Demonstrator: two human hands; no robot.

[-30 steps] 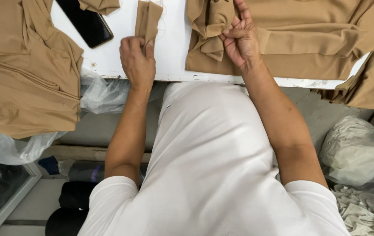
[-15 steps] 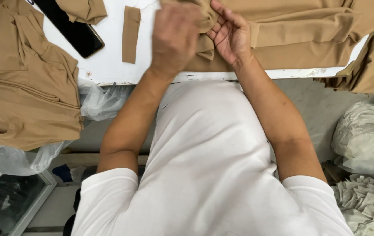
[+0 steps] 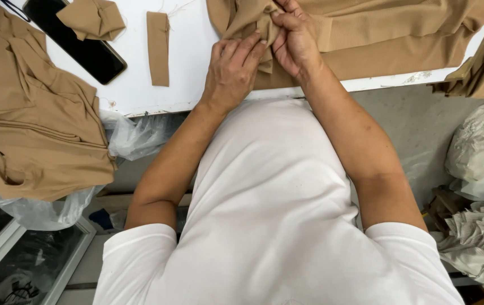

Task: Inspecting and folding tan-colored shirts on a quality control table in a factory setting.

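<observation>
1. Both hands are pinching one bunched fold of the tan knit garment (image 3: pixel 366 39): the left hand (image 3: pixel 231 70) is closing its fingertips on the near side of the fold, and the right hand (image 3: pixel 297 42) is curling shut over the far side, touching the left.
2. Garment: it is lying on the white table (image 3: pixel 134 93), spreading away from the grip to the right.
3. Handling, as judged: soft, light, limp and stretchy; it is likely sagging wherever unsupported, so a hold on a seam or folded edge is holding best.
4. Beside the grip, to the left: a tan fabric strip (image 3: pixel 158 48), then a black phone (image 3: pixel 78 45).
</observation>
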